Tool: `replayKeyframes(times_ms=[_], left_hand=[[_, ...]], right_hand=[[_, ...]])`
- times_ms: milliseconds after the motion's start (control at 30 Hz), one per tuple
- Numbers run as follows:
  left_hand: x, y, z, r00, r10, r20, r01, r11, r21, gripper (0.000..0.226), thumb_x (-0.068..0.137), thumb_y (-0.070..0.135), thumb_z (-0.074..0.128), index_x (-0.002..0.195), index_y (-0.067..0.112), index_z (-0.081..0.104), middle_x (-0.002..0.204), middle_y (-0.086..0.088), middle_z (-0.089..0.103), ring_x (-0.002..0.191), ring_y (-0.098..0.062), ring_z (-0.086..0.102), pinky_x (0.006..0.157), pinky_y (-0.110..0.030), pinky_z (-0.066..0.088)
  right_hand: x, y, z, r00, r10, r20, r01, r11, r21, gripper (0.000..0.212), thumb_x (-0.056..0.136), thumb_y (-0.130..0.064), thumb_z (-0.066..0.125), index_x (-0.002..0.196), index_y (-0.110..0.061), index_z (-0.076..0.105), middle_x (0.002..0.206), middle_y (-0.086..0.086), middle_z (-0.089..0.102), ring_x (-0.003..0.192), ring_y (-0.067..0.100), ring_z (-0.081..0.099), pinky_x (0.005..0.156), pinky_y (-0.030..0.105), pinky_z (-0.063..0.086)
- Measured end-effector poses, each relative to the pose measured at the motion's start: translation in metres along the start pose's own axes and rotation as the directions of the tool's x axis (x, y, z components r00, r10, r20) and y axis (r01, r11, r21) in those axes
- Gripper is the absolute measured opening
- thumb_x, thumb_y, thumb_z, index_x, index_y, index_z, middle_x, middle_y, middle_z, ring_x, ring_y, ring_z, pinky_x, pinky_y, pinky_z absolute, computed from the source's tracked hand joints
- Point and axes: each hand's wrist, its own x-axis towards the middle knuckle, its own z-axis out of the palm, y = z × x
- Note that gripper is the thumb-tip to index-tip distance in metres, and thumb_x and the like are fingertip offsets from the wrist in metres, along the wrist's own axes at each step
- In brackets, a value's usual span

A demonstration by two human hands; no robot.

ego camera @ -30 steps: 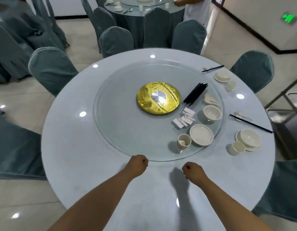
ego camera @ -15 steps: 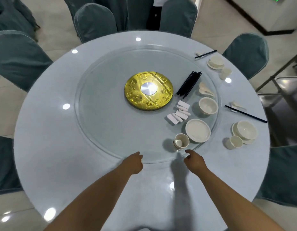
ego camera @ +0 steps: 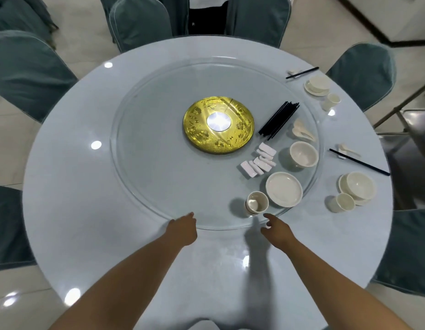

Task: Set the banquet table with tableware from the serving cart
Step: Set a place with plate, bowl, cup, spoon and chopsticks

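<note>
Both hands reach out over the round banquet table (ego camera: 71, 210), and neither one holds anything. The left hand (ego camera: 183, 231) has its fingers stretched out flat, with the tips at the near edge of the big glass turntable (ego camera: 154, 182). The right hand (ego camera: 277, 228) is loosely open too, with its fingers spread a little, and its fingertips are just beside the stack of cups (ego camera: 257, 203); I cannot tell if they touch it. The cups stand on the glass, right in front of the right hand. Just past them and a bit to the right lies a stack of small plates (ego camera: 284, 189). Farther from the right hand is a stack of bowls (ego camera: 303, 154), and next to it, toward the middle, a heap of white chopstick rests (ego camera: 259, 163). Beyond those lie some white spoons (ego camera: 302, 132) and a bundle of black chopsticks (ego camera: 279, 120). A shiny gold disc (ego camera: 218, 125) sits in the middle of the glass, well ahead of both hands. Off to the right of the right hand, on the table itself, one place is set with a bowl on a plate (ego camera: 358, 188), a cup (ego camera: 345, 202), a pair of chopsticks (ego camera: 359, 162) and a spoon (ego camera: 348, 150). A second set place (ego camera: 318, 85) is much farther away on the same side. Chairs with green covers (ego camera: 25, 72) stand round the table.
</note>
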Motion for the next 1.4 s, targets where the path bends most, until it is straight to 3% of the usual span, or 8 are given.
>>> replayKeyframes(times_ms=[133,267,400,533,800,1000,1200,1400], left_hand=[[0.001,0.009,-0.022,0.987,-0.059,-0.146,0.027,0.976,-0.215,0.045,0.098,0.027,0.042,0.141,0.018,0.049,0.145,-0.004,0.048,0.133,-0.021,0.046,0.109,-0.035,0.039],[-0.002,0.040,-0.044,0.949,0.085,-0.303,-0.173,0.944,-0.279,0.051,0.096,0.038,0.053,0.143,0.020,0.046,0.142,-0.004,0.051,0.132,-0.021,0.047,0.110,-0.034,0.038],[-0.002,0.082,-0.057,0.928,0.177,-0.327,-0.266,0.931,-0.252,0.080,0.081,0.059,0.065,0.146,0.022,0.036,0.143,-0.005,0.043,0.130,-0.026,0.044,0.104,-0.042,0.043],[-0.003,0.106,-0.059,0.940,0.162,-0.299,-0.209,0.969,-0.130,0.095,0.072,0.065,0.070,0.145,0.019,0.030,0.139,-0.007,0.037,0.126,-0.031,0.039,0.098,-0.044,0.045],[-0.005,0.098,-0.066,0.947,0.046,-0.318,-0.067,0.996,-0.057,0.067,0.081,0.046,0.069,0.133,0.011,0.043,0.133,-0.011,0.035,0.118,-0.034,0.040,0.099,-0.035,0.041],[-0.007,0.082,-0.073,0.954,-0.001,-0.300,-0.029,0.995,-0.095,0.066,0.077,0.041,0.072,0.129,0.012,0.044,0.129,-0.009,0.041,0.117,-0.032,0.044,0.096,-0.034,0.040],[-0.016,0.070,-0.090,0.944,-0.005,-0.330,-0.002,1.000,-0.021,0.057,0.082,0.043,0.066,0.126,0.013,0.045,0.124,-0.008,0.052,0.117,-0.025,0.049,0.100,-0.037,0.032],[-0.042,0.067,-0.105,0.921,-0.045,-0.388,0.015,0.997,-0.079,0.060,0.082,0.044,0.066,0.128,0.013,0.043,0.126,-0.009,0.048,0.119,-0.030,0.044,0.099,-0.035,0.034]], right_hand=[[-0.005,-0.011,0.006,0.998,-0.049,-0.025,0.050,0.998,0.048,0.062,0.090,-0.024,0.060,0.148,-0.025,0.038,0.132,0.007,0.060,0.121,0.023,0.057,0.091,0.024,0.040],[-0.012,-0.021,0.008,0.994,-0.100,-0.036,0.102,0.993,0.056,0.066,0.089,-0.027,0.064,0.149,-0.025,0.037,0.130,0.007,0.061,0.120,0.022,0.057,0.091,0.024,0.040],[-0.017,-0.027,0.011,0.992,-0.123,-0.036,0.125,0.989,0.083,0.066,0.089,-0.027,0.065,0.149,-0.023,0.037,0.131,0.006,0.060,0.120,0.021,0.056,0.094,0.025,0.040],[-0.026,-0.026,0.014,0.989,-0.147,-0.030,0.149,0.985,0.082,0.064,0.091,-0.028,0.064,0.149,-0.024,0.036,0.134,0.006,0.058,0.122,0.021,0.055,0.094,0.024,0.040],[-0.038,-0.009,0.010,0.991,-0.127,-0.048,0.130,0.989,0.074,0.057,0.092,-0.032,0.063,0.145,-0.025,0.043,0.129,0.004,0.061,0.120,0.019,0.056,0.093,0.020,0.038],[-0.041,-0.007,0.008,0.993,-0.106,-0.052,0.110,0.990,0.085,0.055,0.091,-0.032,0.063,0.143,-0.026,0.046,0.126,0.004,0.061,0.119,0.019,0.056,0.097,0.023,0.040],[-0.046,-0.013,0.003,0.992,-0.108,-0.069,0.115,0.988,0.100,0.049,0.092,-0.029,0.063,0.140,-0.022,0.051,0.125,0.005,0.063,0.118,0.020,0.057,0.098,0.024,0.040],[-0.057,-0.020,-0.003,0.990,-0.104,-0.091,0.114,0.988,0.104,0.038,0.095,-0.029,0.058,0.131,-0.016,0.059,0.124,0.006,0.065,0.116,0.023,0.059,0.098,0.027,0.043]])
